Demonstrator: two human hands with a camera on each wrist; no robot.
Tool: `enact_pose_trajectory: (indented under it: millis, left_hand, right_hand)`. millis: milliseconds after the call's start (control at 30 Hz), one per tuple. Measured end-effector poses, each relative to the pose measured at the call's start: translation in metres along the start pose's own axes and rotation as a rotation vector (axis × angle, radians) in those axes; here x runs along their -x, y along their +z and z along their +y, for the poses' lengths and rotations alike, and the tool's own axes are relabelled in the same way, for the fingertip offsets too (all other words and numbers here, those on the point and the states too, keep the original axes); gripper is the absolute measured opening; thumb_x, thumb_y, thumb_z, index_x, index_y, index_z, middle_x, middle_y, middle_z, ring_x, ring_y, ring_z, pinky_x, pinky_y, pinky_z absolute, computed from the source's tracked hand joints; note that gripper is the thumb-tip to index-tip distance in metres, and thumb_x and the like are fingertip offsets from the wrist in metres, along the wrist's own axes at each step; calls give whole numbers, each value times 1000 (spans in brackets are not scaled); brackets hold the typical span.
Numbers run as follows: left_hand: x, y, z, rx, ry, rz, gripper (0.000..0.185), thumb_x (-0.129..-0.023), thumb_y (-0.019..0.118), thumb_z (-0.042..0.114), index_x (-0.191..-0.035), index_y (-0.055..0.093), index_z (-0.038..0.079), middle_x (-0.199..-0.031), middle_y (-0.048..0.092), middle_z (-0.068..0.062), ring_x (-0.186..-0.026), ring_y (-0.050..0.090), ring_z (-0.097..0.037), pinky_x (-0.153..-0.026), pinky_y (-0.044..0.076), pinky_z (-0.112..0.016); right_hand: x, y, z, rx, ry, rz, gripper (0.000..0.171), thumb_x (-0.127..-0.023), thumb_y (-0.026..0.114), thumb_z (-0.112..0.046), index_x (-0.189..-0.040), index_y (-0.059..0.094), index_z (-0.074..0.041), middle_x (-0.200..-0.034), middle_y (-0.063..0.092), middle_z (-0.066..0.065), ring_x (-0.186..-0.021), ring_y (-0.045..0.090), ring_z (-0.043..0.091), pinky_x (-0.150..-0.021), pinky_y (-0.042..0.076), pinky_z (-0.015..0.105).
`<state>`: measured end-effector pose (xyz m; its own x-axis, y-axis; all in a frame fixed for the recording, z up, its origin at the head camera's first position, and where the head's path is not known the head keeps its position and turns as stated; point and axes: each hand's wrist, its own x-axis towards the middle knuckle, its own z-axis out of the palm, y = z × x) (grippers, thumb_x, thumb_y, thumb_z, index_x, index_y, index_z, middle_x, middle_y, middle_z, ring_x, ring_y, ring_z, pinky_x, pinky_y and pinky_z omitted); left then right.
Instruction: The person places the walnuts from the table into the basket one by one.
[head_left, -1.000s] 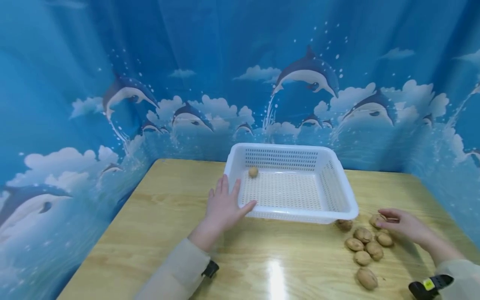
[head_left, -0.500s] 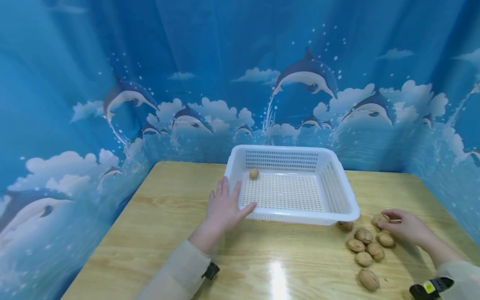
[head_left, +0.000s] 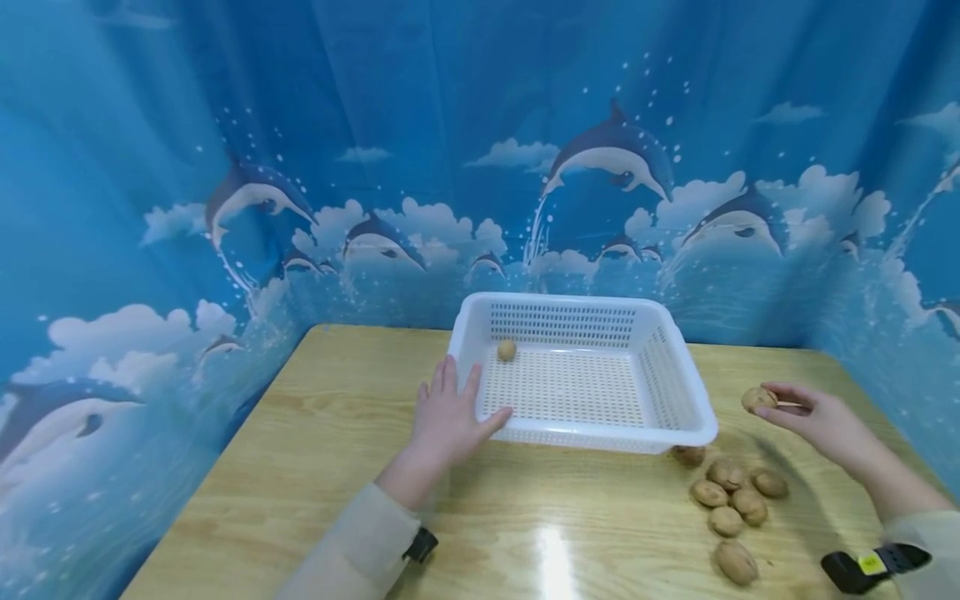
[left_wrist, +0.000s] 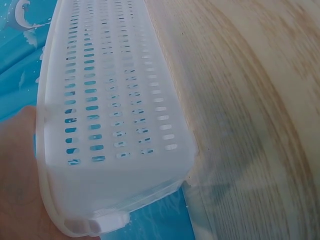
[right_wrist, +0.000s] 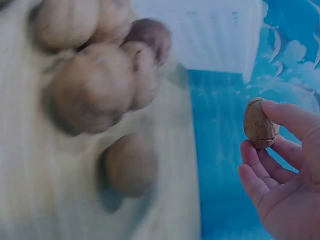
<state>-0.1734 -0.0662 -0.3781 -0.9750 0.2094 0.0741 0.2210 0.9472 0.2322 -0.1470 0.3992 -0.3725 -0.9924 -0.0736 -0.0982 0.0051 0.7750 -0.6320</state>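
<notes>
- Your right hand is pinching one walnut between the thumb and the fingertips, and the other fingers are curling loosely under it.
- The walnut is hanging in the air, off the table, at about 3 o'clock from the white basket.
- The nut is looking small, light and hard. Its shell is bumpy, so it is likely not slipping much. It is round, though, so it may roll when it lands.
- Holding it around the fat middle, like you are doing now, is looking like the safest way.
- Your left hand is lying flat with straight fingers. It is pressing on the basket's side at about 9 o'clock, and the thumb is touching the near corner.
- The basket is thin plastic full of little holes, so it is likely light and easy to push.
- One more nut is sitting inside the basket, near the far wall at about 11 o'clock.
- The inside of the basket is showing lots of open floor.
- The basket rim is standing up between your right hand and that floor, so the nut is needing to go over it.
- A little pile of walnuts is lying on the wooden table at about 5 o'clock from the basket, under and near your right hand.
- One of them is peeking out from under the basket's near right corner.
- The blue dolphin curtain is standing close around the table at 9, 12 and 3 o'clock.
</notes>
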Motion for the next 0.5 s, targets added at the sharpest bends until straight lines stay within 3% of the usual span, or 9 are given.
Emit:
enact_pose_trajectory:
  millis: [267, 500]
  left_hand:
    - [0, -1, 0, 11, -9, 0, 86, -84, 39, 71, -149, 25, 15, -153, 6, -22, -139, 7, -38, -107, 16, -59]
    - [0, 0, 0, 19, -3, 5, 85, -85, 41, 69, -149, 25, 15, -153, 6, -22, -139, 6, -38, -107, 15, -60]
  right_hand:
    - [-11, -15, -39, 16, -47, 11, 71, -95, 51, -40, -142, 27, 8, -136, 31, 38, -116, 38, 54, -81, 45, 60]
    - [-24, -14, -69, 1, -62, -21, 74, -93, 52, -44, -142, 29, 6, -137, 34, 35, -117, 40, 51, -84, 43, 60]
